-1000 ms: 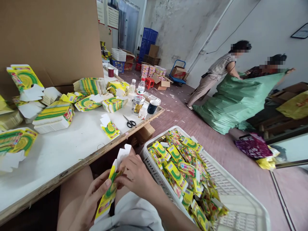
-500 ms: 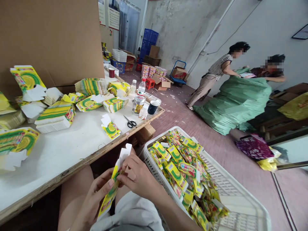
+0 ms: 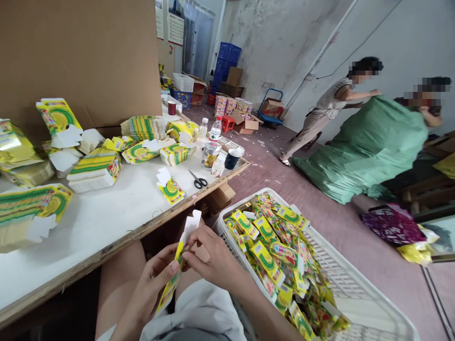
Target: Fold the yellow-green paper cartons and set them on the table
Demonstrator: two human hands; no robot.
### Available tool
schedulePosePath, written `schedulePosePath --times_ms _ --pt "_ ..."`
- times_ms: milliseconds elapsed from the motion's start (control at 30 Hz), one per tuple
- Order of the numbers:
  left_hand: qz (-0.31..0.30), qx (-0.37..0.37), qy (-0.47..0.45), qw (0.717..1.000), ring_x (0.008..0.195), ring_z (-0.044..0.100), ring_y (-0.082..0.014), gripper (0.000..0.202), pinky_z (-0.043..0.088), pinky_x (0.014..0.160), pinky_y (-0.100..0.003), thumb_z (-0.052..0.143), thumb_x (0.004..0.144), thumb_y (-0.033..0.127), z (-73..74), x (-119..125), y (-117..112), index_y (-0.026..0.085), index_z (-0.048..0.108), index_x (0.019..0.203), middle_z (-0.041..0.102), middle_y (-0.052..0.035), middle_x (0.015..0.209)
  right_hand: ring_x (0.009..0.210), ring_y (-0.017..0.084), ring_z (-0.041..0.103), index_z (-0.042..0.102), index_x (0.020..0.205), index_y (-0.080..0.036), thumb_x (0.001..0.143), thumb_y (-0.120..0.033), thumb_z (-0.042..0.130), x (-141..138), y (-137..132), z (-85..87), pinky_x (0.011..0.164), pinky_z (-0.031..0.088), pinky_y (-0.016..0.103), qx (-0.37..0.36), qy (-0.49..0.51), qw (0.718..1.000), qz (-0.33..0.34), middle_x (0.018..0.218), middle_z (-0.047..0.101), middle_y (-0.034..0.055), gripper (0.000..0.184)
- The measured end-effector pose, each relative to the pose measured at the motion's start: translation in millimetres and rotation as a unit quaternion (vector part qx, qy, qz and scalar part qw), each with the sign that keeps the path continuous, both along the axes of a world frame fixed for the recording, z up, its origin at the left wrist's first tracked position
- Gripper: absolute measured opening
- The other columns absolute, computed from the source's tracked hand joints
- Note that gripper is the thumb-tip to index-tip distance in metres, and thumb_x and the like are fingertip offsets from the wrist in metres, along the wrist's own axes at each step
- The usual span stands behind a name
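Note:
Both my hands hold one flat yellow-green carton blank (image 3: 177,265) over my lap, below the table edge. My left hand (image 3: 152,284) grips its lower half from the left. My right hand (image 3: 209,258) pinches its upper part, just under the white flaps that stick up. A white plastic crate (image 3: 359,303) full of folded yellow-green cartons (image 3: 280,265) stands right beside my right forearm.
The white table (image 3: 106,222) to my left carries stacks of flat carton blanks (image 3: 94,168), one loose blank (image 3: 170,188), scissors (image 3: 199,180), bottles and a dark cup (image 3: 232,158). A brown cardboard sheet stands behind. Two people handle a big green sack (image 3: 366,147) at the right.
My hands turned the blank more edge-on and the view swung slightly right. The two people lifted the green sack higher.

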State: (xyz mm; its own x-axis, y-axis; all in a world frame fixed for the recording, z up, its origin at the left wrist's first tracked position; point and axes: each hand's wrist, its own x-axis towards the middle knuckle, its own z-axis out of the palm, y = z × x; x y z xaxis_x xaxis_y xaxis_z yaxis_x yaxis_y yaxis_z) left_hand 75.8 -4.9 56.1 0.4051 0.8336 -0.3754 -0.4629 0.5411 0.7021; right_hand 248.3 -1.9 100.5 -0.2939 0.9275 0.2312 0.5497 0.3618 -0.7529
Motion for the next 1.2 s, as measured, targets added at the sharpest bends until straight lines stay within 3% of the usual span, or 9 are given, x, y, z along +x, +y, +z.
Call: schedulePosePath --times_ms 167,533,633,733,833,967,1067,1133,1200 --pt "0.009 0.035 -0.009 0.999 0.097 0.070 -0.0308 0.041 0.052 0.091 -0.042 0.086 0.062 0.038 0.6 4 1 0.021 0.077 0.099 0.079 -0.0099 0.096 0.088 0.018 0.055 0.047 0.080 -0.022 0.086 -0.015 0.056 1 1 -1.0 0.077 0.043 0.029 -0.004 -0.032 0.999 0.005 0.087 0.057 0.0021 0.013" --pt "0.009 0.055 0.022 0.998 0.093 0.071 -0.0259 0.038 0.054 0.075 -0.028 0.083 0.068 0.034 -5.5 -2 1 0.021 0.075 0.103 0.078 -0.0082 0.097 0.089 0.019 0.054 0.055 0.070 -0.020 0.091 -0.013 0.045 -7 3 -8.3 0.081 0.047 0.033 0.030 -0.027 0.999 0.030 0.091 0.055 0.0059 0.024" --pt "0.005 0.040 0.017 0.999 0.088 0.072 -0.0252 0.039 0.055 0.070 -0.028 0.080 0.072 0.033 -13.1 -3 2 0.021 0.072 0.109 0.078 -0.0077 0.098 0.103 0.022 0.053 0.063 0.096 -0.020 0.089 -0.018 0.052 -10 -2 -13.3 0.092 0.046 0.038 0.050 0.009 0.999 -0.020 0.109 0.054 0.0089 0.014" --pt "0.026 0.044 0.025 0.998 0.080 0.072 -0.0248 0.041 0.056 0.067 -0.030 0.075 0.076 0.041 -21.3 -1 3 0.018 0.070 0.109 0.078 -0.0079 0.090 0.111 0.024 0.051 0.051 0.129 -0.020 0.085 -0.024 0.060 -17 -8 -28.0 0.090 0.047 0.036 0.039 0.081 0.986 -0.138 0.126 0.051 0.0120 0.045" --pt "0.054 0.076 0.077 0.993 0.079 0.071 -0.0250 0.042 0.056 0.065 -0.029 0.071 0.078 0.047 -26.6 1 2 0.014 0.070 0.104 0.077 -0.0079 0.087 0.079 0.018 0.056 0.065 0.101 -0.018 0.089 -0.029 0.056 -25 -11 -44.5 0.066 0.047 0.026 -0.047 0.140 0.976 -0.159 0.088 0.062 0.0045 0.019" --pt "0.050 0.147 0.180 0.971 0.086 0.071 -0.0263 0.038 0.056 0.068 -0.029 0.065 0.082 0.046 -27.3 3 4 0.015 0.065 0.103 0.076 -0.0086 0.093 0.060 0.013 0.044 0.056 0.063 -0.018 0.087 -0.031 0.058 -29 -12 -54.3 0.055 0.037 0.023 -0.067 0.139 0.967 -0.202 0.060 0.047 -0.0029 0.028" --pt "0.070 0.197 0.212 0.955 0.095 0.071 -0.0265 0.045 0.056 0.074 -0.030 0.068 0.082 0.039 -22.5 2 6 0.019 0.050 0.118 0.074 -0.0089 0.101 0.060 0.012 0.046 0.061 0.088 -0.019 0.087 -0.030 0.059 -23 -11 -52.8 0.054 0.038 0.022 -0.088 0.186 0.962 -0.178 0.069 0.054 -0.0022 0.012" --pt "0.077 0.214 0.191 0.955 0.103 0.069 -0.0263 0.054 0.055 0.079 -0.031 0.068 0.083 0.034 -16.8 0 6 0.024 0.038 0.127 0.071 -0.0097 0.110 0.064 0.013 0.052 0.054 0.117 -0.021 0.087 -0.029 0.058 -16 -11 -48.9 0.057 0.042 0.022 -0.085 0.227 0.959 -0.146 0.082 0.060 0.0004 0.030" --pt "0.054 0.221 0.165 0.960 0.109 0.066 -0.0266 0.055 0.055 0.083 -0.032 0.065 0.085 0.031 -10.3 -3 4 0.026 0.036 0.132 0.069 -0.0102 0.116 0.067 0.013 0.055 0.049 0.126 -0.024 0.089 -0.030 0.057 -9 -11 -43.0 0.060 0.044 0.023 -0.082 0.230 0.964 -0.104 0.092 0.062 0.0026 0.039"
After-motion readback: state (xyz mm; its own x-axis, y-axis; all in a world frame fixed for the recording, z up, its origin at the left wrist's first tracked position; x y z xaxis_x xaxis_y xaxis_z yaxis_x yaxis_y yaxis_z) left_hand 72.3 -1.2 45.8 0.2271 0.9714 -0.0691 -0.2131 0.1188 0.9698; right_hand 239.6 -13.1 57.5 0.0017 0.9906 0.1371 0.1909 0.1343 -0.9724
